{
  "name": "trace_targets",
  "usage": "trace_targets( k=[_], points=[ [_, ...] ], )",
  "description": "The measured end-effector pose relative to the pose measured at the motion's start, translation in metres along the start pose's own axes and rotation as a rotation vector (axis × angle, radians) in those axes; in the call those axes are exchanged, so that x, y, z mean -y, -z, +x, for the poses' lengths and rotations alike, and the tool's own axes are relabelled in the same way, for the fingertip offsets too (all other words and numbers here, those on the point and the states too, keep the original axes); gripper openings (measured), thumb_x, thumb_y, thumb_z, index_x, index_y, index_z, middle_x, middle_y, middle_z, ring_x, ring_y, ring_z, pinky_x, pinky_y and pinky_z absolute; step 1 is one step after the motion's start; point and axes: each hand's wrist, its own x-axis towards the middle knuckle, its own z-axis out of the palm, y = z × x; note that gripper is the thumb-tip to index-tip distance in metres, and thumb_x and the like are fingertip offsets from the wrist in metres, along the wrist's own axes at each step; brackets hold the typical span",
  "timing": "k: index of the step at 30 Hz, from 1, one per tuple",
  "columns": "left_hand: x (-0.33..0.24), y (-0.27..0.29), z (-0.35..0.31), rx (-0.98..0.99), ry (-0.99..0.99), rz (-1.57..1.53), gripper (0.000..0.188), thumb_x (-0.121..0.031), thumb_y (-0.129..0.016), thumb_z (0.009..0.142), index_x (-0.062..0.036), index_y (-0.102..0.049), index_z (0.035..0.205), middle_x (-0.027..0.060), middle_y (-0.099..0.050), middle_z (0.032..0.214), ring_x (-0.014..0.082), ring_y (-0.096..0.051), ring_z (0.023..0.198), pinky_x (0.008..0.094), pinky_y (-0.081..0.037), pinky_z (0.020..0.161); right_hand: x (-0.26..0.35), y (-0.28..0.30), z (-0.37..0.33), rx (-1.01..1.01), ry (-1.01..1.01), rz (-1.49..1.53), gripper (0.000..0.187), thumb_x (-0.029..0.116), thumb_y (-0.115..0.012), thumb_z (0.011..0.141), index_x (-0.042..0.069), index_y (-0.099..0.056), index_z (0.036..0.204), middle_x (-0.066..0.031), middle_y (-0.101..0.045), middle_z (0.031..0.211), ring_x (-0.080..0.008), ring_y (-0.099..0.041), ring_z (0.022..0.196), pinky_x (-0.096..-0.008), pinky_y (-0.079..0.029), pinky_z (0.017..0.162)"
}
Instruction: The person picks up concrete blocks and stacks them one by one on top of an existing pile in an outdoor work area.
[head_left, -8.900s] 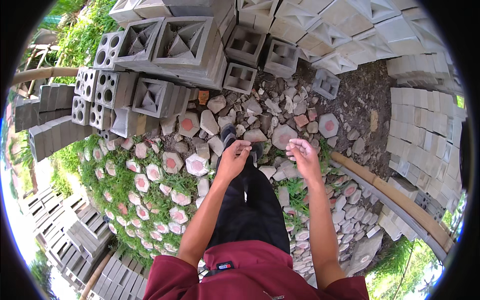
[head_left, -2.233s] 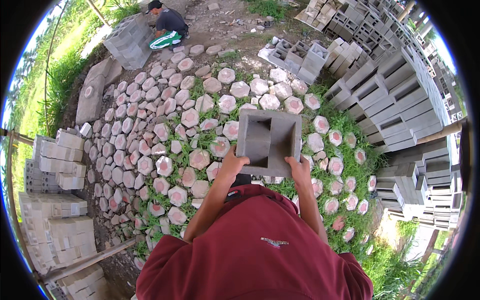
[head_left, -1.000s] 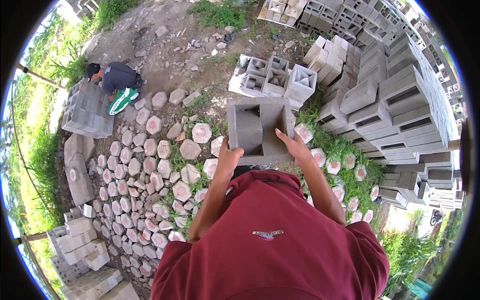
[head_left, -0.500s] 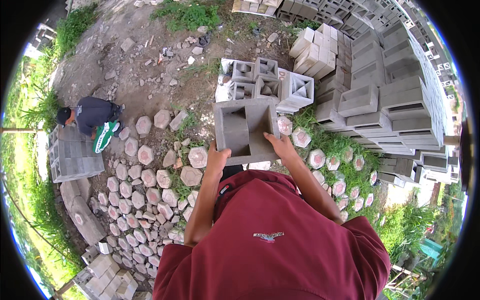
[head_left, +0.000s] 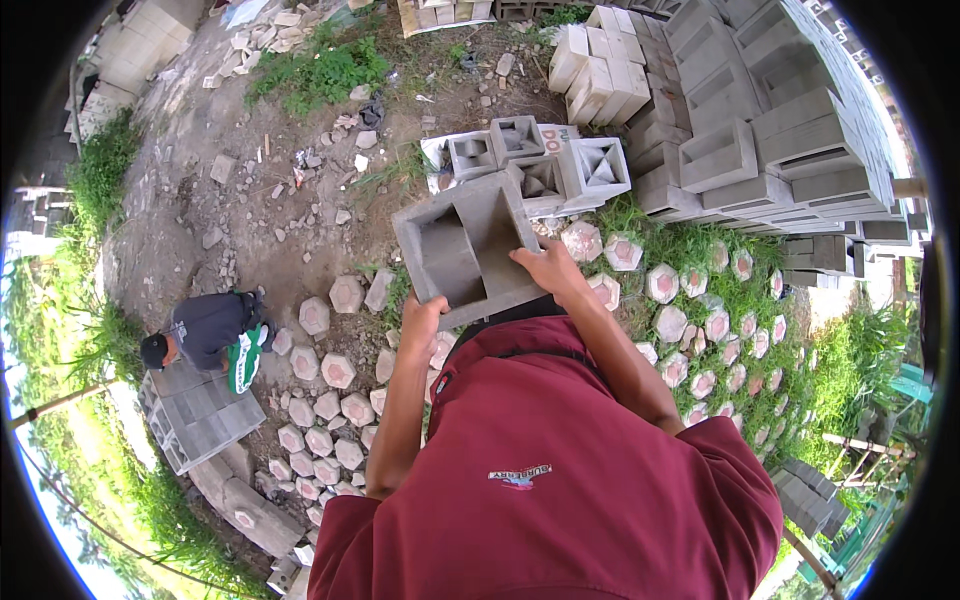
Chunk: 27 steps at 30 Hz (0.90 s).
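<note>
Between my two hands is a grey concrete ventilation block (head_left: 408,222), square with a deep hollow split by a slanting inner wall. It is tilted, its left side lower than its right. My left hand (head_left: 424,318) grips the lower left corner, thumb over the rim. On the right edge, my right hand (head_left: 550,268) is closed with its thumb at the hollow's opening. Just beyond the held block, several similar blocks (head_left: 598,172) stand grouped on a white printed sheet.
Tall stacks of grey blocks (head_left: 720,160) rise on the right, with pale blocks (head_left: 608,75) beside them. Hexagonal pavers (head_left: 338,370) dot soil and grass on both sides. At left a person (head_left: 205,330) with a green and white cloth (head_left: 243,362) bends over a block stack (head_left: 205,415).
The held block has shifted slightly left and tilted, its right side rising. My view has turned, so the person and the block stack at left appear lower and further right.
</note>
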Motion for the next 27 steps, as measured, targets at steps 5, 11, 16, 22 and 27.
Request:
trace_targets(
  k=[5, 11, 16, 22, 27],
  points=[
    [-0.048, 0.001, 0.051, 0.040, -0.091, 0.038, 0.023, -0.001, -0.057, 0.071, 0.0008, -0.057, 0.094, 0.0047, -0.058, 0.084, 0.0161, -0.054, 0.078, 0.0313, -0.042, 0.070, 0.021, -0.006, 0.062, 0.037, 0.053, -0.005, 0.049, 0.025, -0.066, 0.080, -0.009, -0.059, 0.114, -0.0108, -0.064, 0.079, -0.0146, -0.056, 0.070, -0.0326, -0.047, 0.064],
    [-0.108, -0.006, 0.137, 0.004, -0.187, 0.158, 0.020, -0.005, -0.059, 0.070, 0.0003, -0.058, 0.090, 0.0047, -0.058, 0.080, 0.0148, -0.054, 0.074, 0.0299, -0.042, 0.066, 0.070, -0.013, 0.144, 0.060, 0.174, -0.182, 0.048, 0.030, -0.060, 0.082, -0.010, -0.058, 0.109, -0.0220, -0.065, 0.082, -0.0266, -0.063, 0.078, -0.0383, -0.049, 0.074],
    [-0.140, 0.003, 0.222, 0.082, -0.097, 0.284, 0.021, -0.006, -0.059, 0.069, -0.0005, -0.059, 0.090, 0.0049, -0.058, 0.078, 0.0144, -0.054, 0.075, 0.0282, -0.043, 0.068, 0.047, -0.029, 0.224, 0.036, 0.172, -0.288, 0.048, 0.030, -0.060, 0.083, -0.012, -0.058, 0.105, -0.0233, -0.065, 0.084, -0.0293, -0.063, 0.081, -0.0392, -0.048, 0.075],
    [-0.187, -0.009, 0.309, 0.289, 0.031, 0.562, 0.027, -0.009, -0.060, 0.068, 0.0007, -0.058, 0.093, 0.0073, -0.059, 0.084, 0.0181, -0.055, 0.078, 0.0315, -0.044, 0.068, 0.048, -0.040, 0.267, -0.170, 0.027, -0.352, 0.049, 0.031, -0.060, 0.081, -0.015, -0.061, 0.097, -0.0265, -0.066, 0.082, -0.0326, -0.066, 0.080, -0.0420, -0.049, 0.074],
    [-0.200, -0.038, 0.394, 0.589, 0.123, 0.778, 0.034, -0.004, -0.058, 0.067, 0.0049, -0.059, 0.100, 0.0117, -0.062, 0.093, 0.0200, -0.057, 0.083, 0.0312, -0.047, 0.069, 0.049, -0.054, 0.274, -0.373, -0.102, -0.243, 0.049, 0.031, -0.058, 0.079, -0.015, -0.061, 0.094, -0.0309, -0.064, 0.083, -0.0368, -0.066, 0.083, -0.0439, -0.049, 0.077]
  ],
)
